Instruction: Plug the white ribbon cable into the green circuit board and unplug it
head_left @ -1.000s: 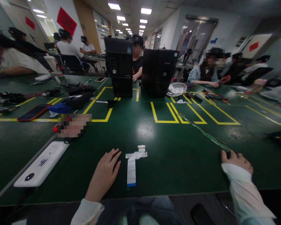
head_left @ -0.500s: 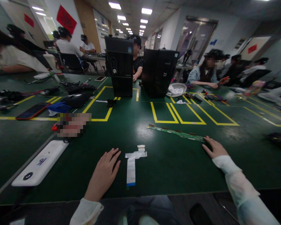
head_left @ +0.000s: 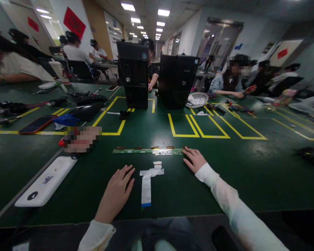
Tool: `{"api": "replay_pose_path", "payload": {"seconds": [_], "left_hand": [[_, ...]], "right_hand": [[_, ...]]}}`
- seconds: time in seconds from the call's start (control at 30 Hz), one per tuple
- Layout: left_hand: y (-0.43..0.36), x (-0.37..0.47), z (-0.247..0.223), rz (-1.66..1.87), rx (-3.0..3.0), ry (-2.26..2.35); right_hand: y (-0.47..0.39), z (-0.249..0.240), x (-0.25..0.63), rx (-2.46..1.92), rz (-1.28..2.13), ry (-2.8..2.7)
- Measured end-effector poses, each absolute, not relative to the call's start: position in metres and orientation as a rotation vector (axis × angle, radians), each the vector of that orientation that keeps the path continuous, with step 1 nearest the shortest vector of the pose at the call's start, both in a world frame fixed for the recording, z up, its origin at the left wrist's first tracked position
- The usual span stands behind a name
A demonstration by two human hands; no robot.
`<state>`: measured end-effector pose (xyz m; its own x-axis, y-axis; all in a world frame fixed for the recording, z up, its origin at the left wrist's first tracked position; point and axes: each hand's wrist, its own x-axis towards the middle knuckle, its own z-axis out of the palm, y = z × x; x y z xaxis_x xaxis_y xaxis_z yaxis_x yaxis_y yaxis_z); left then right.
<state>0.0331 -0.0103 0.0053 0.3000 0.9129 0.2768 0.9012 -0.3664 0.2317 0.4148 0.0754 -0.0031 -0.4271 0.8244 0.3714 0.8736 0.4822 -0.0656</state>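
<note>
Circuit board (head_left: 148,151) is lying just beyond a flat cable (head_left: 146,186); the right hand (head_left: 195,161) is touching the board's right end, apparently positioning it, pinch unclear. Left hand (head_left: 119,190) is resting, fingers slightly apart. Releasing is likely needing gentleness.

The left hand (head_left: 117,191) rests palm down; the right hand (head_left: 195,160) angles inward, loosely spread.
</note>
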Motion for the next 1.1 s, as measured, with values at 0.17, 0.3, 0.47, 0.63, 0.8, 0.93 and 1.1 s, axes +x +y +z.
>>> {"api": "replay_pose_path", "payload": {"seconds": [0.17,0.3,0.47,0.63,0.8,0.93,1.1], "left_hand": [[-0.01,0.033,0.003,0.581,2.536,1.736],[-0.009,0.032,0.002,0.603,2.54,1.737],[-0.01,0.04,0.005,0.659,2.55,1.755],[-0.017,0.081,0.022,0.734,2.559,1.664],[-0.017,0.126,0.034,0.697,2.605,1.554],[-0.014,0.141,0.029,0.655,2.621,1.606],[-0.013,0.141,0.019,0.625,2.612,1.643]], "right_hand": [[0.069,-0.002,0.379,-1.303,-0.167,-2.446],[0.066,-0.001,0.364,-1.304,-0.212,-2.401],[0.066,-0.001,0.352,-1.153,-0.151,-2.453],[0.07,-0.01,0.339,-1.097,-0.09,-2.455],[0.074,-0.017,0.335,-1.126,-0.071,-2.431],[0.073,-0.017,0.337,-1.113,-0.048,-2.409],[0.07,-0.016,0.338,-1.068,-0.005,-2.418]]}}
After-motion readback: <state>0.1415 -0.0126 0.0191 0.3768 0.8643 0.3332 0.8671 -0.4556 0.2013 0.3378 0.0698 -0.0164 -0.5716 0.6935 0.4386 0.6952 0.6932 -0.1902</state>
